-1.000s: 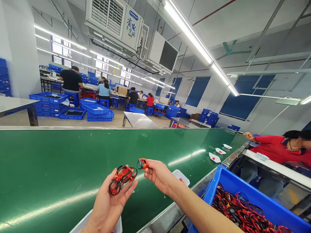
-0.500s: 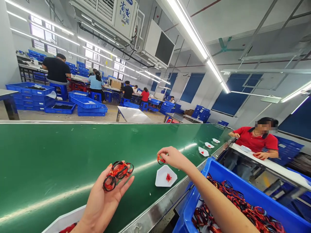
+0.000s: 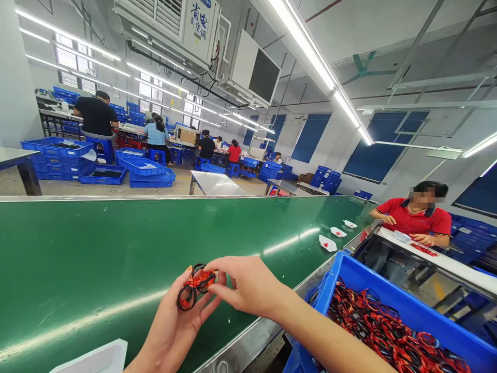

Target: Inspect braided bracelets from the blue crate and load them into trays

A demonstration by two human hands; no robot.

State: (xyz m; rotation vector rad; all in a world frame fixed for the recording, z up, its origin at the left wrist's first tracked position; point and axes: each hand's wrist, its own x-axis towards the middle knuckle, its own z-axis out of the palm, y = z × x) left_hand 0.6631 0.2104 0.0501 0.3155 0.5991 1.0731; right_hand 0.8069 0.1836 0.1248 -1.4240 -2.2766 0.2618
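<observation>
A small bundle of coiled red and black wires [image 3: 196, 285] lies on the palm and fingers of my left hand [image 3: 171, 321], with the thumb over its side. From the right, my right hand [image 3: 248, 287] reaches across and pinches the bundle's right edge with thumb and forefinger. Both hands are above a green conveyor belt [image 3: 97, 248]. Part of a white tray [image 3: 104, 357] shows below my left hand at the bottom edge. Whether a tray lies behind my right hand is hidden.
A blue bin [image 3: 411, 295] heaped with red and black wire coils stands at the right, under my right forearm. Several small white trays [image 3: 328, 243] with red pieces sit farther along the belt. A co-worker in a red shirt [image 3: 419, 223] sits at a side table.
My right hand has moved left, from above a white tray on the belt to the wire bundle in my left hand. That tray no longer shows.
</observation>
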